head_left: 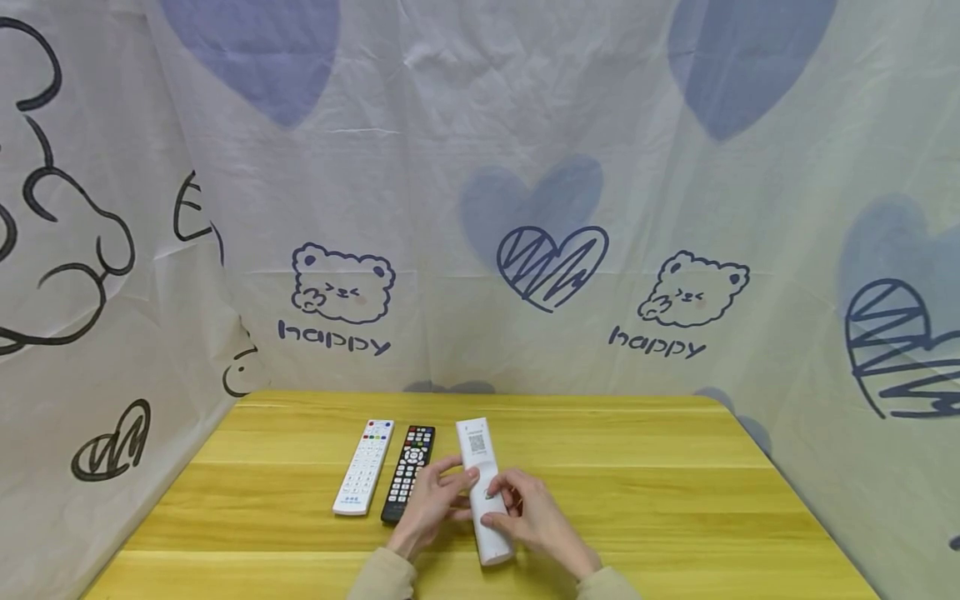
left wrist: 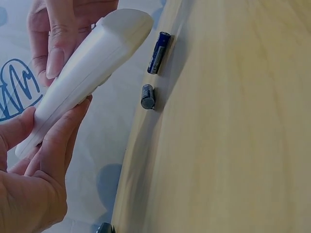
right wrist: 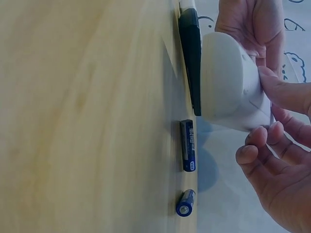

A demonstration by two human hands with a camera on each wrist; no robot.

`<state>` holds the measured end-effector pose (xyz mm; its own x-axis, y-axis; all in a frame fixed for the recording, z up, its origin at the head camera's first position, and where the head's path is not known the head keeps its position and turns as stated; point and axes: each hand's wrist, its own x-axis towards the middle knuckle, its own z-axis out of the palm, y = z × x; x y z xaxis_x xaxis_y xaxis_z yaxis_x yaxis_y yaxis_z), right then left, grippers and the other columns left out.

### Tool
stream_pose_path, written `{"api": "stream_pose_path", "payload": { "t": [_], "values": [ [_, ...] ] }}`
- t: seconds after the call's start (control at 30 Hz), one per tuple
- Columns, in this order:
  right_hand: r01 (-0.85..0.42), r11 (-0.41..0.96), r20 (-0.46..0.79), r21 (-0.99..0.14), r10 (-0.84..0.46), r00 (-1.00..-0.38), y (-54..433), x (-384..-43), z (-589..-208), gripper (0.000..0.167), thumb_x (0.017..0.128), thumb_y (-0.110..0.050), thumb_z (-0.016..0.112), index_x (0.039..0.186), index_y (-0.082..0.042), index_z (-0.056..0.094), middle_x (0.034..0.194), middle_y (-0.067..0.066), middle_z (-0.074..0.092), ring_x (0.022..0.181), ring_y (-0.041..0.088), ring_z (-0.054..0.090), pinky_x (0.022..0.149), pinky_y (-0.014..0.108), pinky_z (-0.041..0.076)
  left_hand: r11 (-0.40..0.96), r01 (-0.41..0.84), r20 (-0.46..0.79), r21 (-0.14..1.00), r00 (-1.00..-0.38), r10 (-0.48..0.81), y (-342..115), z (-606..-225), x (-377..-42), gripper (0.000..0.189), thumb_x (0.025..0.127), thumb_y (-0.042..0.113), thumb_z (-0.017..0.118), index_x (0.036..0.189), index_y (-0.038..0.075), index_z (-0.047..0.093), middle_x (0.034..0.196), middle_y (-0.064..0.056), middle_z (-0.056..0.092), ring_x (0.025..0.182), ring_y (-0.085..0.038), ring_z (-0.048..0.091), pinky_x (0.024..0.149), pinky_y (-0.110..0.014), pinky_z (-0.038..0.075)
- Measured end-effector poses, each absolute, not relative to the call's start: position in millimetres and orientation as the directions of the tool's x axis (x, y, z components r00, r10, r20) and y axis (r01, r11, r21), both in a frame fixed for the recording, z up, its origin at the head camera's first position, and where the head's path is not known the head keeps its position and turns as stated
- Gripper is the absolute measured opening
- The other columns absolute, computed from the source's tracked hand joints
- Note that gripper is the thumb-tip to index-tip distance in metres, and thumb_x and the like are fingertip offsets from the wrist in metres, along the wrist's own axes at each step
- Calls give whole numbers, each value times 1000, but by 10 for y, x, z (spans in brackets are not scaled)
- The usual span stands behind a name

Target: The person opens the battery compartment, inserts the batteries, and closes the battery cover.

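Both hands hold a white remote control (head_left: 478, 454) with its back up, a square printed code at its far end. On its left side, my left hand (head_left: 433, 504) grips it between thumb and fingers. My right hand (head_left: 538, 518) holds the near half from the right, thumb and index finger on the back. In the left wrist view the remote (left wrist: 92, 63) is tilted above the table. Two small blue batteries lie below it: one battery (right wrist: 188, 145) lengthwise and another battery (right wrist: 185, 203) end-on in the right wrist view. Hands and remote hide them in the head view.
To the left on the wooden table (head_left: 675, 475) lie a white remote (head_left: 363, 468) and a black remote (head_left: 411, 458), buttons up. The left hand partly overlaps the black one. A printed cloth (head_left: 450, 333) hangs behind the table and along both sides.
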<state>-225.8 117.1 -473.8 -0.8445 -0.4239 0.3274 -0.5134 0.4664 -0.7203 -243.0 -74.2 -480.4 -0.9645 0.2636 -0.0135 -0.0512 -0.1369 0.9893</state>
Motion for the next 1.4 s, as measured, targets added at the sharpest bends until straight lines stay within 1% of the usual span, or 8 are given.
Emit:
{"api": "stream_pose_path", "payload": {
  "t": [0.13,0.33,0.5,0.67,0.93,1.03,1.13,1.4],
  "values": [
    [-507,483,313,-714,-428,-848,1172,-2250,-4721,28,81,-12,82,97,-5,61,78,13,55,66,-2,42,55,12,40,-123,-55,-21,991,-965,263,-737,-4810,-2427,54,100,17,62,143,-9,44,119,-30,69,80,-23,76,75,-36,66],
    [-524,503,313,-688,-445,-839,1170,-2229,-4695,28,83,-15,82,97,-7,58,77,1,51,67,-2,41,55,11,37,-120,-54,-21,991,-965,263,-726,-4817,-2422,54,100,17,61,143,-10,44,119,-30,69,79,-22,76,75,-37,66],
    [-554,525,355,-646,-436,-827,1157,-2199,-4695,27,84,-14,80,97,-8,58,72,-2,50,64,-4,39,53,10,35,-128,-50,-15,991,-966,257,-720,-4815,-2415,55,101,17,61,145,-10,42,121,-32,68,82,-25,76,76,-37,66],
    [-528,567,345,-632,-404,-847,1123,-2157,-4679,20,84,-10,75,96,-9,59,64,-2,50,57,-5,36,49,11,32,-135,-52,-18,989,-971,240,-717,-4820,-2413,54,101,17,60,145,-9,42,120,-31,69,80,-23,76,73,-35,66],
    [-558,727,442,-400,-380,-812,1041,-2077,-4623,17,83,-15,71,92,-12,57,68,-6,53,58,-3,37,48,11,34,-132,-55,-24,990,-974,225,-711,-4808,-2406,54,100,17,61,145,-8,43,119,-30,69,79,-21,76,73,-34,66],
    [-555,748,465,-365,-369,-804,1022,-2056,-4615,18,82,-14,71,91,-12,56,67,-6,52,57,-3,36,46,11,32,-126,-56,-27,990,-974,224,-714,-4798,-2403,54,101,17,61,145,-8,43,120,-31,69,79,-21,76,73,-34,66],
    [-549,735,472,-397,-350,-809,1015,-2050,-4621,18,81,-13,72,91,-12,57,66,-6,53,56,-4,36,45,11,33,-117,-56,-29,992,-975,218,-727,-4788,-2401,54,101,17,60,146,-8,41,120,-31,68,79,-22,76,73,-34,66],
    [-534,558,490,-635,-245,-837,1092,-2104,-4701,22,80,-1,73,97,-9,61,67,-1,59,58,-6,45,48,13,46,-119,-48,-26,992,-983,180,-789,-4782,-2428,56,101,16,60,146,-10,39,119,-33,68,80,-24,76,71,-33,66]
  ]
}}
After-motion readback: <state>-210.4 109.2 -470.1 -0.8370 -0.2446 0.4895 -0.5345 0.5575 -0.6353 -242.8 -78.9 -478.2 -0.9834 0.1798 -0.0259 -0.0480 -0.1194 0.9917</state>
